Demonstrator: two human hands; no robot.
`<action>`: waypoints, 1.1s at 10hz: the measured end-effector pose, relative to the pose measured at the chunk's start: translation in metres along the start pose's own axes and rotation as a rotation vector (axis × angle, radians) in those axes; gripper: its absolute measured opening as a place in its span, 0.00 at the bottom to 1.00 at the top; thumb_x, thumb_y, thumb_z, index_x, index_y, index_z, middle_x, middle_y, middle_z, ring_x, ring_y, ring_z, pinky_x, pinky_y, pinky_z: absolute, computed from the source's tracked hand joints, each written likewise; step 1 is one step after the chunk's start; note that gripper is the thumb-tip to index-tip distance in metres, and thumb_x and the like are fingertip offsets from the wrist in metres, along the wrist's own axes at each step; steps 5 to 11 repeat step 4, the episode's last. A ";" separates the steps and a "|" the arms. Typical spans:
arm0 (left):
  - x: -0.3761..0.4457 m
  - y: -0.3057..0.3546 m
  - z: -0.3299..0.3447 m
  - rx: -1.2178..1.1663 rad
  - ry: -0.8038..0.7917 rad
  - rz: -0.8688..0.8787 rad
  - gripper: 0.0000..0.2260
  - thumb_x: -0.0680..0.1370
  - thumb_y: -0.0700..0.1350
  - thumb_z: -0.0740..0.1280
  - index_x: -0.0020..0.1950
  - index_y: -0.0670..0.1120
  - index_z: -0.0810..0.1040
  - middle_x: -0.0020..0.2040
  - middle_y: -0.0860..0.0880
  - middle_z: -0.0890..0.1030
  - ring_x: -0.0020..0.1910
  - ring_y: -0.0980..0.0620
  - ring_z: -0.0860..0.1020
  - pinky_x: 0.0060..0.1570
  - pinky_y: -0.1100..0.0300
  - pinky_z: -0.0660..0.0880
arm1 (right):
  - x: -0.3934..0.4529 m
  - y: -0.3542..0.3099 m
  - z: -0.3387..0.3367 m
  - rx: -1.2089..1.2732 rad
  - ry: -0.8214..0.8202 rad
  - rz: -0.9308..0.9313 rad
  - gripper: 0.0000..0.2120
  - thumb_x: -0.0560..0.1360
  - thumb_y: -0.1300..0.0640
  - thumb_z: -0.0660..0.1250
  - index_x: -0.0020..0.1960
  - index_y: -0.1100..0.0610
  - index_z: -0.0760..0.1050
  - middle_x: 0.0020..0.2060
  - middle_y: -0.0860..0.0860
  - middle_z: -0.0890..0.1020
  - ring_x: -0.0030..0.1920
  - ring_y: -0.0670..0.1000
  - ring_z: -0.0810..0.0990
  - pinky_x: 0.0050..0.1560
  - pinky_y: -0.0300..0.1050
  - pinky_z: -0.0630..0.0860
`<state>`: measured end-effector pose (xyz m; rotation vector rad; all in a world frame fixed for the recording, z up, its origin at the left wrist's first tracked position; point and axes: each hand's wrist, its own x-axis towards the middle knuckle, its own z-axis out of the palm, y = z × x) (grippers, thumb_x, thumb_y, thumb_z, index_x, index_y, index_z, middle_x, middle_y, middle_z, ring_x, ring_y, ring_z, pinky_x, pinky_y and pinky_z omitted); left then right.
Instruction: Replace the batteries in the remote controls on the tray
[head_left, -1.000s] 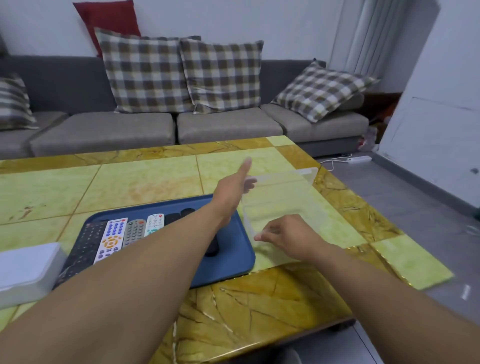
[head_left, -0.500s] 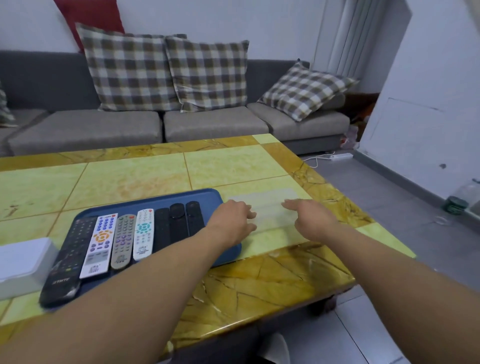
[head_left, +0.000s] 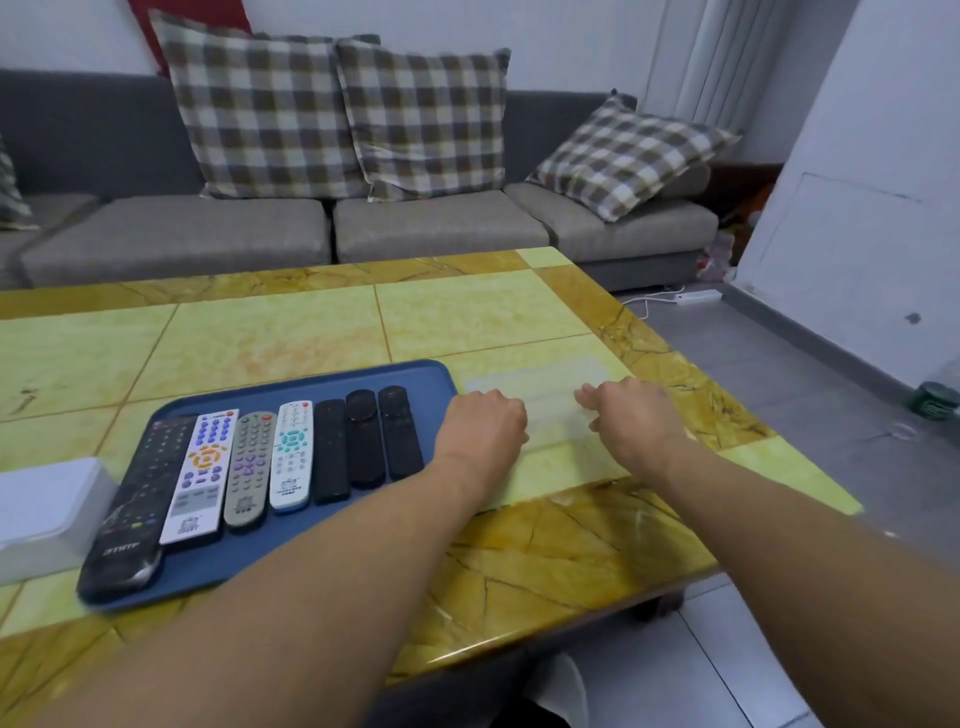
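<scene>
A blue tray (head_left: 431, 376) lies on the table with several remote controls side by side: a large black one (head_left: 132, 512), white ones (head_left: 200, 475) (head_left: 291, 454), a grey one (head_left: 249, 467) and three slim black ones (head_left: 366, 439). Right of the tray, a clear plastic box (head_left: 545, 387) lies flat on the table. My left hand (head_left: 483, 423) grips its left edge with curled fingers. My right hand (head_left: 631, 418) holds its right edge between fingers and thumb. Both forearms reach over the table's front edge.
A white box (head_left: 44, 506) sits at the tray's left. The yellow marble table (head_left: 545, 561) ends just right of my right hand. A grey sofa (head_left: 436, 223) with checked cushions stands behind, and a power strip (head_left: 696, 297) lies on the floor.
The clear box was held raised a second ago; both hands brought it down flat onto the table beside the tray. Over the last half second the hands have hardly moved.
</scene>
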<state>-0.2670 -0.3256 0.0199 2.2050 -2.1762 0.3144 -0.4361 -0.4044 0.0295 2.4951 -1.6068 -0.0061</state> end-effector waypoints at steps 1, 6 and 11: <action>-0.001 -0.001 -0.009 -0.064 -0.059 -0.029 0.11 0.83 0.52 0.62 0.52 0.46 0.78 0.52 0.45 0.81 0.48 0.44 0.78 0.43 0.52 0.71 | 0.002 0.001 -0.009 0.020 -0.065 0.003 0.23 0.81 0.60 0.61 0.74 0.46 0.68 0.65 0.52 0.78 0.63 0.56 0.77 0.60 0.47 0.74; -0.017 -0.072 -0.063 -0.693 -0.049 -0.269 0.22 0.79 0.53 0.70 0.72 0.49 0.74 0.72 0.47 0.75 0.65 0.47 0.77 0.60 0.54 0.73 | 0.021 -0.018 -0.057 0.200 -0.233 0.004 0.28 0.78 0.55 0.67 0.77 0.52 0.65 0.73 0.52 0.69 0.70 0.56 0.71 0.66 0.49 0.73; -0.017 -0.072 -0.063 -0.693 -0.049 -0.269 0.22 0.79 0.53 0.70 0.72 0.49 0.74 0.72 0.47 0.75 0.65 0.47 0.77 0.60 0.54 0.73 | 0.021 -0.018 -0.057 0.200 -0.233 0.004 0.28 0.78 0.55 0.67 0.77 0.52 0.65 0.73 0.52 0.69 0.70 0.56 0.71 0.66 0.49 0.73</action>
